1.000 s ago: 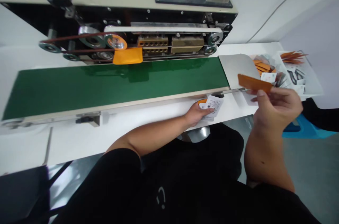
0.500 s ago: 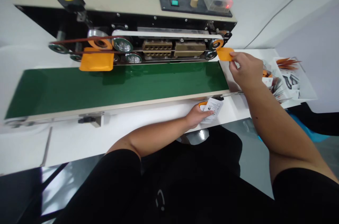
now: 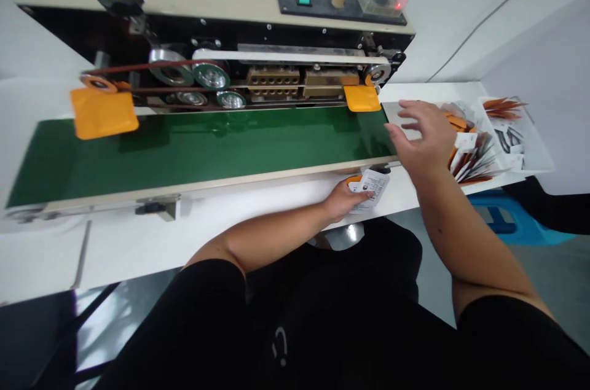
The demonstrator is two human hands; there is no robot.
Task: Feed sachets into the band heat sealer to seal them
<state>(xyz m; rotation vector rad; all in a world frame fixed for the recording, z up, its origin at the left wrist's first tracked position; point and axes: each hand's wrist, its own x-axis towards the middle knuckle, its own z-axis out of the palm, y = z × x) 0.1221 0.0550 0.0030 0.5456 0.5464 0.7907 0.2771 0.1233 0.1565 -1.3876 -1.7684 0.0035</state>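
My left hand [image 3: 343, 201] is closed on several small packets [image 3: 372, 188], whose printed white side faces up with a bit of orange behind. It rests below the front edge of the band sealer [image 3: 221, 15]. My right hand [image 3: 426, 135] is empty, its fingers apart, just past the right end of the green conveyor belt [image 3: 258, 138]. To its left, an orange packet [image 3: 363, 98] hangs from the sealer's right-hand rollers, over the belt. Another orange packet [image 3: 104, 113] is at the far left rollers, tilted.
Right of my right hand stands a white bin [image 3: 495, 163] of orange and white packets. Beside it is a second white bin [image 3: 537, 153] with more packets. A control panel [image 3: 318, 0] with buttons and a knob tops the sealer. A blue stool [image 3: 544, 233] is below.
My right hand has let go of the orange packet and moved slightly down, opening. That packet has moved left into the sealer. The other orange packet has travelled left to the end rollers.
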